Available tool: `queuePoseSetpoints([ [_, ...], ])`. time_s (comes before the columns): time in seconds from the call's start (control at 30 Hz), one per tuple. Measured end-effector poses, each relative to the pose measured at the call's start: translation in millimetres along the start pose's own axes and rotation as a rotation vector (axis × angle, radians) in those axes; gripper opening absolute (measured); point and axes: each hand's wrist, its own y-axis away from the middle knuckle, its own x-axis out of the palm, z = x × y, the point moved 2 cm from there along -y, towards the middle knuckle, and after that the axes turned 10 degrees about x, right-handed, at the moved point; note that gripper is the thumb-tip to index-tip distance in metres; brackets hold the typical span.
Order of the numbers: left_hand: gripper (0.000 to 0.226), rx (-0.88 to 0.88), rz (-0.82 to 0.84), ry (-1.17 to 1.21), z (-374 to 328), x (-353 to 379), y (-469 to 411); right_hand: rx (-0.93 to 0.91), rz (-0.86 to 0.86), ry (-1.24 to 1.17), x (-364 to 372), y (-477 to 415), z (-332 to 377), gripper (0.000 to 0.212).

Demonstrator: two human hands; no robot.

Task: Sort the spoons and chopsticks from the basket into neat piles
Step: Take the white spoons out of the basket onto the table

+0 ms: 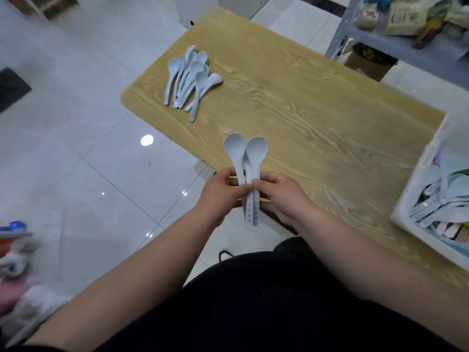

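Left hand point(218, 194), right hand point(279, 196) around spoons point(251, 161)

text: none legible | held spoons point(247, 163): handle print blurred | shelf packages point(403, 16): print blurred

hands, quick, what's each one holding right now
Left hand: pinching the handles of the held spoons.
Right hand: pinching the same handles.

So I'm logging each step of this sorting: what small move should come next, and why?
Probably carry the held spoons to the spoon pile on the table and lay them alongside. The left hand and right hand both pinch their handles, bowls roughly level, seemingly squared up.
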Motion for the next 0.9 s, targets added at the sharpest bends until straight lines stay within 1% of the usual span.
queuePoseSetpoints([
  [0.2,0.031,-0.012,0.03,-0.014,-11,-23,-41,0.019,-0.007,-0.006,16,-42,25,0.011],
  [0.27,0.032,-0.018,0.015,-0.031,-18,-31,-59,0.048,0.018,-0.04,21,-62,36,0.013],
  [0.37,0.035,-0.015,-0.003,-0.102,-31,-45,-86,0.113,0.07,-0.076,34,-92,56,0.022],
  [0.5,0.03,-0.064,-0.027,-0.106,-44,-69,-118,0.184,0.127,-0.105,55,-128,79,0.023],
  [0.57,0.028,-0.08,-0.033,-0.091,-47,-81,-134,0.2,0.14,-0.109,66,-145,91,0.019],
  [0.73,0.03,-0.101,-0.049,-0.115,-50,-121,-184,0.227,0.051,-0.109,97,-188,115,0.018],
  [0.8,0.03,-0.088,-0.061,-0.177,-54,-147,-210,0.224,-0.02,-0.094,110,-209,125,0.018],
  [0.9,0.021,-0.076,-0.062,-0.273,-59,-200,-260,0.21,-0.137,-0.102,126,-239,140,0.015],
])
